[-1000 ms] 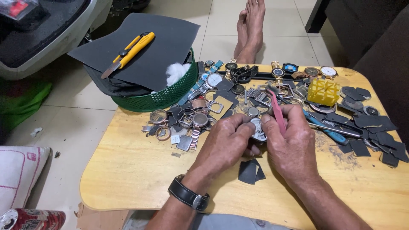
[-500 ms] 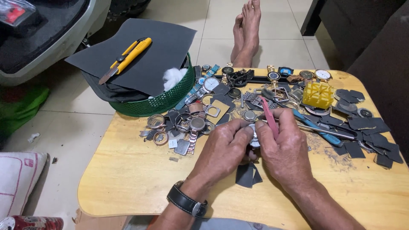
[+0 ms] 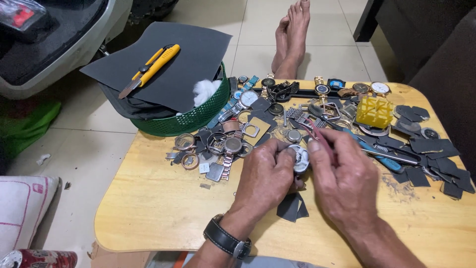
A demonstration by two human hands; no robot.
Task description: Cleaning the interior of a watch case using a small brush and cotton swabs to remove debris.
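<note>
Silver watch case (image 3: 299, 158) stays pinched in my left hand (image 3: 265, 178); my right hand (image 3: 342, 178), gripping pink tweezers (image 3: 320, 136), has drawn closer over it.

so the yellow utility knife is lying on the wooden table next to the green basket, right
Not quite. In the head view the yellow utility knife lies on the dark sheet that rests on top of the green basket, not on the wooden table.
</note>
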